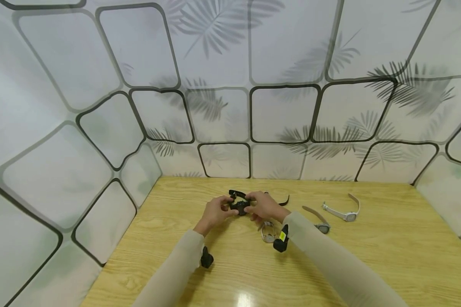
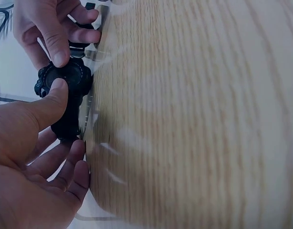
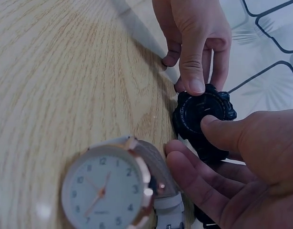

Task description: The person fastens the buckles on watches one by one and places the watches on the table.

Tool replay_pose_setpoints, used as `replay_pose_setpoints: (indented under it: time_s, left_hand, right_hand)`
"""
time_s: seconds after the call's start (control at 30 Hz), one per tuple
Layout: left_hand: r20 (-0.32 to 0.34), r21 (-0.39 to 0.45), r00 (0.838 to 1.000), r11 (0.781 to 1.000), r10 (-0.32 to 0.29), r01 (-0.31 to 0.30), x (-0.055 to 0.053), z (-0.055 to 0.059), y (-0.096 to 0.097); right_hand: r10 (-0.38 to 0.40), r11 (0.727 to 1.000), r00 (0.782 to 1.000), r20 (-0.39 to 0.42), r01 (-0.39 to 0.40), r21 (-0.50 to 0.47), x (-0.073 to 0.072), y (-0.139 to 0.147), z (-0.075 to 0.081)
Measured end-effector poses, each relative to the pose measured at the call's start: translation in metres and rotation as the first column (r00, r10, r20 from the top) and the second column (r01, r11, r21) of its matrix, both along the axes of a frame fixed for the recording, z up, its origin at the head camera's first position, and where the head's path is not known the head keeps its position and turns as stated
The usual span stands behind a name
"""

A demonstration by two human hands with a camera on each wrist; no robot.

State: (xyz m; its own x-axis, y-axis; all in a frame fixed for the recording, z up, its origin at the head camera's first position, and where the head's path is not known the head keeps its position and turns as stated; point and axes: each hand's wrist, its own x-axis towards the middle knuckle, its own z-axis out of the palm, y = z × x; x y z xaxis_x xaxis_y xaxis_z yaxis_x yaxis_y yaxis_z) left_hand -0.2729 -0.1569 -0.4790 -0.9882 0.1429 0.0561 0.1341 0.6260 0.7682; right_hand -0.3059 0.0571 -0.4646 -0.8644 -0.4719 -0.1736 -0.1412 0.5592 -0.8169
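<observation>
A chunky black wristwatch (image 1: 241, 207) is held between both hands over the far part of the table, its round face (image 3: 194, 112) toward the person. My left hand (image 1: 216, 210) grips one side, thumb on the face and fingers behind the strap (image 2: 67, 121). From the other side my right hand (image 1: 265, 206) pinches it, its thumb also on the dial. Part of the strap arches up behind the case in the head view. Close by the right hand stands a white-strapped watch (image 1: 269, 235) with a rose-gold case and white numbered dial (image 3: 103, 188).
To the right lie a watch with a brown-grey strap (image 1: 322, 228) and a white-strapped watch (image 1: 349, 216). A dark strap (image 1: 285, 201) shows behind the right hand. The wooden table (image 1: 392, 251) meets a patterned fabric wall (image 1: 284, 113) at its back edge.
</observation>
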Motion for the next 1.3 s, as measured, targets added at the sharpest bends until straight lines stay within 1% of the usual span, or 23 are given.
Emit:
replay_pose_setpoints:
  time_s: [0.2,0.33,0.43,0.5,0.63,0.73,0.87,0.97,1.1,1.17,1.3]
  left_hand:
    - [0.028,0.045,1.000,0.999,0.015,-0.016,0.001,0.002,-0.002]
    - [0.047,0.088,0.998,0.995,0.037,-0.041,0.003,0.003,-0.001]
    - [0.050,0.126,0.998,0.991,0.031,-0.037,0.004,0.003,-0.001]
    - [0.054,0.162,0.998,0.986,0.021,-0.030,0.006,0.003,-0.002]
    - [0.070,0.249,0.998,0.968,0.002,-0.020,0.009,0.004,-0.002]
    - [0.069,0.288,0.998,0.957,-0.001,-0.019,0.011,0.003,-0.002]
    - [0.079,0.361,0.997,0.932,0.004,-0.032,0.012,0.002,0.000]
    - [0.093,0.421,0.996,0.906,0.013,-0.051,0.013,0.003,0.002]
    - [0.086,0.464,0.996,0.883,0.032,-0.068,0.015,0.007,0.005]
    - [0.088,0.497,0.995,0.864,0.041,-0.080,0.016,0.009,0.006]
    - [0.097,0.565,0.994,0.820,0.045,-0.093,0.018,0.012,0.008]
  right_hand:
    - [0.001,1.000,0.999,-0.037,-0.001,-0.022,0.004,0.000,-0.001]
    - [0.016,1.000,0.996,-0.091,-0.018,-0.021,0.006,0.002,-0.001]
    - [0.026,1.000,0.990,-0.142,-0.027,-0.005,0.006,0.003,-0.002]
    - [0.030,1.000,0.983,-0.179,-0.029,0.009,0.007,0.004,-0.002]
    - [0.042,0.998,0.961,-0.275,-0.025,0.066,0.007,0.007,-0.002]
    - [0.053,0.996,0.944,-0.326,-0.026,0.085,0.008,0.010,-0.002]
    - [0.072,0.996,0.935,-0.348,-0.051,0.067,0.011,0.014,-0.001]
    - [0.084,0.996,0.927,-0.366,-0.063,0.070,0.014,0.015,0.002]
    - [0.088,0.995,0.921,-0.380,-0.062,0.080,0.017,0.016,0.005]
    - [0.087,0.995,0.920,-0.382,-0.062,0.077,0.019,0.016,0.007]
    - [0.086,0.996,0.916,-0.393,-0.067,0.061,0.023,0.017,0.011]
